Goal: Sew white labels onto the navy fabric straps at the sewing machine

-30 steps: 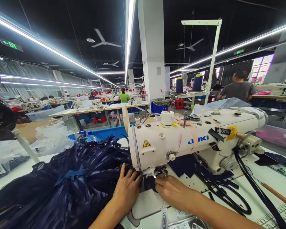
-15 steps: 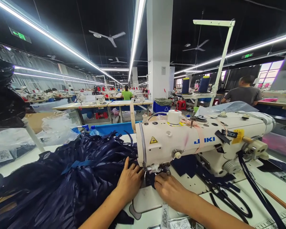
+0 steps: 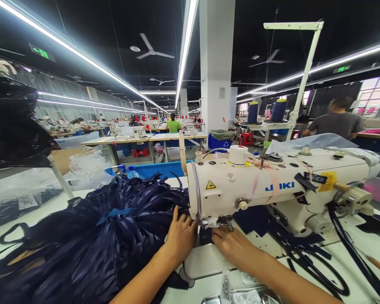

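Under the head of a white JUKI sewing machine lies a small dark fabric piece with faint light marks. To its left is my left hand, with one finger raised and the others bent in close to the needle area; what those fingertips grip is hidden. From the other side my right hand, fingers curled together, holds the fabric piece at its right edge. A large heap of navy straps, tied with a blue band, spreads left of the machine and reaches my left hand.
Black-handled scissors and navy scraps lie right of my forearm. Labels rest at the table's front. A black plastic bag hangs at left. Thread cones stand behind the machine. Other people sit farther off.
The whole view has shifted slightly, so things appear farther right. Both hands stay beside the needle area, and more of the dark fabric piece shows between them.
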`<state>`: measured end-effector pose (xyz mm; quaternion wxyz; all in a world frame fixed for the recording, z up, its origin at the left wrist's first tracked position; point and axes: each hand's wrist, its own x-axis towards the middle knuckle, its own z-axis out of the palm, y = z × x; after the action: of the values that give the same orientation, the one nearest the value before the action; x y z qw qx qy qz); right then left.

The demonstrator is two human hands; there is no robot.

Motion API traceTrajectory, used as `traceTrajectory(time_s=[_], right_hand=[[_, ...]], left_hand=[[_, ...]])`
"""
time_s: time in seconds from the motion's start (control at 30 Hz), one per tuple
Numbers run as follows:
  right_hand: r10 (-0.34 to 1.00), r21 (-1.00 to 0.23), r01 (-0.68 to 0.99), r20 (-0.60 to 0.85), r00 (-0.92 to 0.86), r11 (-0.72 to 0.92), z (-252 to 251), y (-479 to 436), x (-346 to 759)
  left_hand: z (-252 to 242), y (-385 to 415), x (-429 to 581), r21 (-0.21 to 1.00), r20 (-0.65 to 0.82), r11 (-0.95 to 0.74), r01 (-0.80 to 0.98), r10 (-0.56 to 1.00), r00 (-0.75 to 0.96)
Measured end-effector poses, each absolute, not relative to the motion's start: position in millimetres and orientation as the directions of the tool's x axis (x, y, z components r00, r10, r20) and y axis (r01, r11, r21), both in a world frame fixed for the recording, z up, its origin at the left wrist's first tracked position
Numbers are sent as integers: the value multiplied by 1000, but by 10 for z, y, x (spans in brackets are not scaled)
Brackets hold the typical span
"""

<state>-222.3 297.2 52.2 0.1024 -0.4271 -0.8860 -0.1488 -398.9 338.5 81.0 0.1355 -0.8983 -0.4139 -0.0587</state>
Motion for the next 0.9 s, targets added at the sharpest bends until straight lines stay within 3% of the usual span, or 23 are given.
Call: traceTrajectory(time_s=[0.13,0.2,0.33,0.5,0.6,0.67,0.73,0.8,0.9], right_hand=[[703,113,810,436,-561,576,473,3019,-2063],[687,74,800,470,-555,596,422,3034,-2016],[688,89,808,475,-548,582,370,3024,-2021],[748,98,828,382,-543,551,505,3001,-2089],[791,95,834,276,-546,543,646,2979,-2076],[806,54,831,217,-550,553,735,2946,-2023],[818,2,836,202,-538,549,807,2885,-1943],[827,-36,842,211,-520,539,857,2800,-1856],[836,-80,846,226,-500,528,893,2673,-1758]], left_hand=[[1020,3095,-4101,-115,121,-661,742,732,671],[1208,2962,-4281,-104,174,-659,745,725,666],[1560,2831,-4794,-238,370,-482,843,758,538],[1545,2853,-5041,-399,208,-553,732,723,659],[1310,2830,-4891,-533,223,-547,645,645,731],[1148,2765,-4778,-558,259,-578,596,561,786],[1066,2687,-4729,-531,299,-637,558,476,827],[1113,2642,-4765,-431,344,-716,549,432,834],[1366,2684,-4875,-131,495,-730,671,538,682]])
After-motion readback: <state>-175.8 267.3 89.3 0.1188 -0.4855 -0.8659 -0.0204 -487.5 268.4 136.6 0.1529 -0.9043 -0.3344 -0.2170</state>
